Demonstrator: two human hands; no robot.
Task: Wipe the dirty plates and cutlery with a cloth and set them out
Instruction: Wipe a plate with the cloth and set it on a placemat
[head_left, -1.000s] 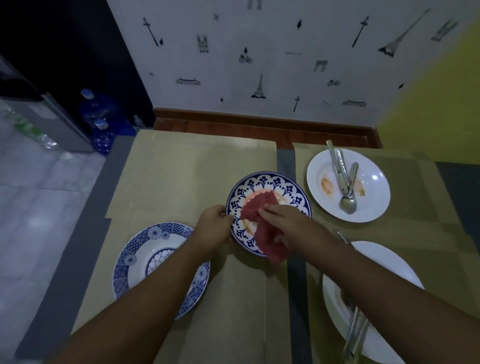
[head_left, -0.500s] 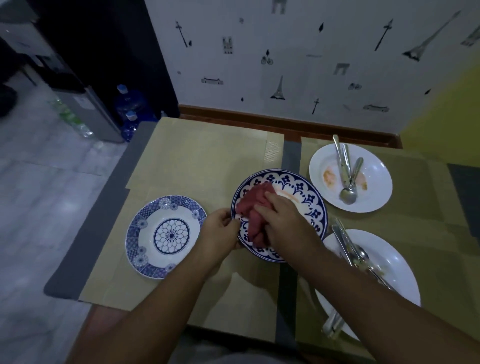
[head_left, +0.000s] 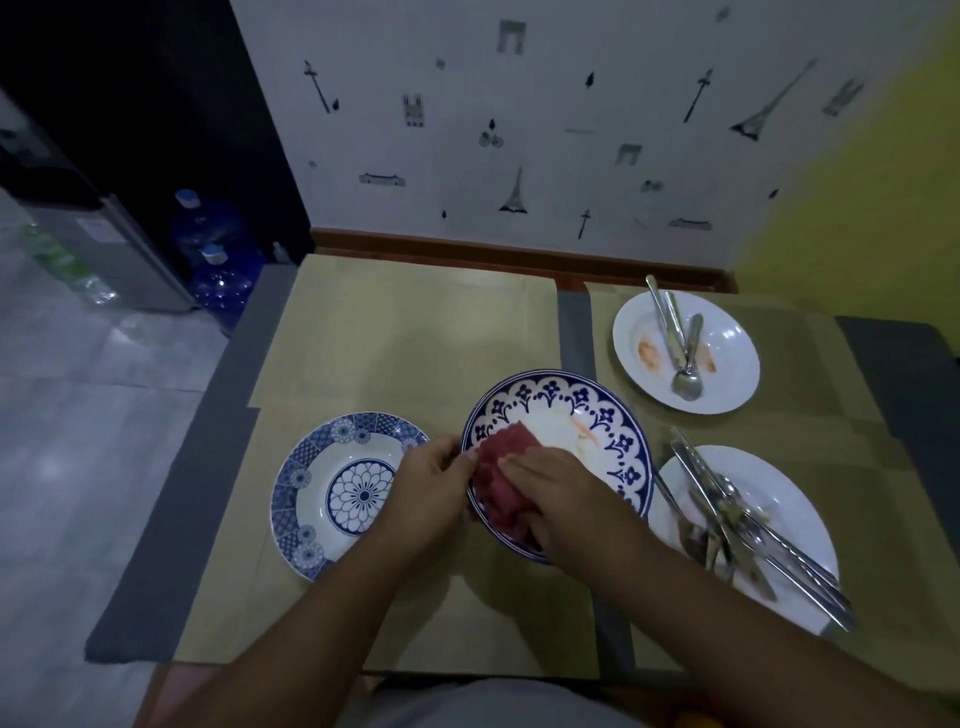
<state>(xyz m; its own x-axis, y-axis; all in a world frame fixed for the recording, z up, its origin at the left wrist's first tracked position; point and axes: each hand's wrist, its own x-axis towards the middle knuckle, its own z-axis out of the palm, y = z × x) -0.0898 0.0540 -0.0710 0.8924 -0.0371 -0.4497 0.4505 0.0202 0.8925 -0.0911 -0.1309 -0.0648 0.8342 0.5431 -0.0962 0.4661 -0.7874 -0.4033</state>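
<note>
A blue-rimmed patterned plate (head_left: 587, 410) sits mid-table with an orange smear on its white centre. My right hand (head_left: 558, 496) presses a red cloth (head_left: 506, 454) onto the plate's near-left part. My left hand (head_left: 428, 486) grips that plate's left rim. To the left lies a blue floral plate (head_left: 332, 483), looking clean. A white plate (head_left: 727, 358) at the back right has orange stains and carries a spoon (head_left: 688, 371) and other cutlery. A second white plate (head_left: 779, 499) near right holds several pieces of cutlery (head_left: 737, 525).
Tan placemats (head_left: 415, 338) over a grey cloth cover the table, which stands against a decorated wall. The table's left edge drops to a tiled floor with blue water bottles (head_left: 215, 260) and a grey appliance (head_left: 104, 249).
The cloth and my right hand have slid from the plate's centre to its near-left part, uncovering the white middle. The head view has shifted, so the floral plate now shows fully.
</note>
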